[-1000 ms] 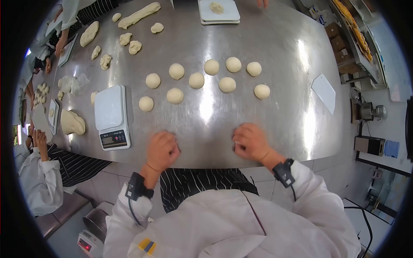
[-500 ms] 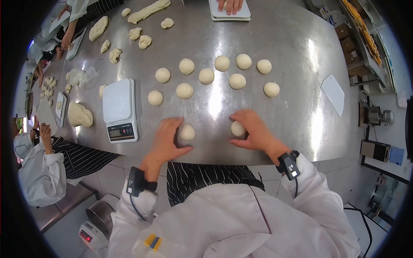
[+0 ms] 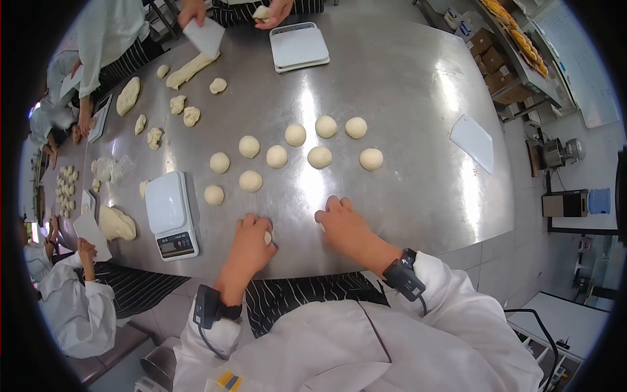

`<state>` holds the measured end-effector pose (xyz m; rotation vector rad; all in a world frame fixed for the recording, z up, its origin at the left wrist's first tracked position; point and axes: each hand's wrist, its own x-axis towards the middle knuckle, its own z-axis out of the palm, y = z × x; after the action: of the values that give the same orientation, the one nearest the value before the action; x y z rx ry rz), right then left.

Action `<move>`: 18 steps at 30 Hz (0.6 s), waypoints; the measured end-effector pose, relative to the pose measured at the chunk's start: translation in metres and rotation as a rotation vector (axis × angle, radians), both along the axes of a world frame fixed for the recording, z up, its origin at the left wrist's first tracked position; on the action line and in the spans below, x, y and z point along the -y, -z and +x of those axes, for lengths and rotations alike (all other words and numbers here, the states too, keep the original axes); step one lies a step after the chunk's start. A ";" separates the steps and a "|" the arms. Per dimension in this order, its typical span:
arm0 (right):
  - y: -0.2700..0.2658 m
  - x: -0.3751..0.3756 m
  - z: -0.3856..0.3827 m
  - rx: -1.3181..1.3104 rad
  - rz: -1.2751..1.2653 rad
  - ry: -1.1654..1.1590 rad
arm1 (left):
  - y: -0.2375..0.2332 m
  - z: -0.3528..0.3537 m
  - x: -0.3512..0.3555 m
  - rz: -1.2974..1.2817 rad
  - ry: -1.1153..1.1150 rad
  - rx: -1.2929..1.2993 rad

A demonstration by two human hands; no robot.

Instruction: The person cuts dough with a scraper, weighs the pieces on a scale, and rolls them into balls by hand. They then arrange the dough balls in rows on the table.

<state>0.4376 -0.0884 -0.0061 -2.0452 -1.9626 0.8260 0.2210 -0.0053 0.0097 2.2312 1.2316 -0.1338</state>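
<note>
My left hand (image 3: 251, 243) is cupped over a dough ball (image 3: 268, 238), with only a sliver of it showing by the fingers. To its right, my right hand (image 3: 343, 225) curls over another dough ball (image 3: 321, 227), which is almost wholly hidden. Both hands rest low on the steel table (image 3: 405, 202), near its front edge. Beyond them lie several smooth round dough balls (image 3: 277, 157) in loose rows, none touching my hands.
A digital scale (image 3: 168, 208) stands left of my hands, a second scale (image 3: 300, 47) at the back. A white scraper (image 3: 472, 142) lies right. Dough lumps (image 3: 191, 116) are spread back left. Across the table, a co-worker's hands hold a scraper (image 3: 204, 37) and dough piece (image 3: 262, 13).
My hands have closed from beside the two dough balls to over them. My view has shifted, showing more of the far side. The co-worker's hand has left the back scale.
</note>
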 end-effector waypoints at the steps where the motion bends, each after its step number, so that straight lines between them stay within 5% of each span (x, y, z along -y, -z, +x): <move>1: -0.003 -0.002 0.003 -0.034 -0.022 0.016 | -0.003 0.003 -0.002 -0.006 -0.005 -0.017; 5: -0.038 -0.014 0.045 -0.216 0.068 0.155 | -0.031 0.040 -0.007 0.007 0.019 0.230; 11: -0.084 -0.049 0.195 0.022 0.216 0.485 | -0.059 0.179 -0.036 0.137 0.401 0.557; 18: -0.076 -0.055 0.219 0.103 0.207 0.603 | -0.040 0.318 -0.112 0.091 0.354 0.458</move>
<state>0.6565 -0.0331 0.0702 -2.3774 -1.2699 0.3727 0.5390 0.1067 0.0495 2.3624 0.6078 0.2892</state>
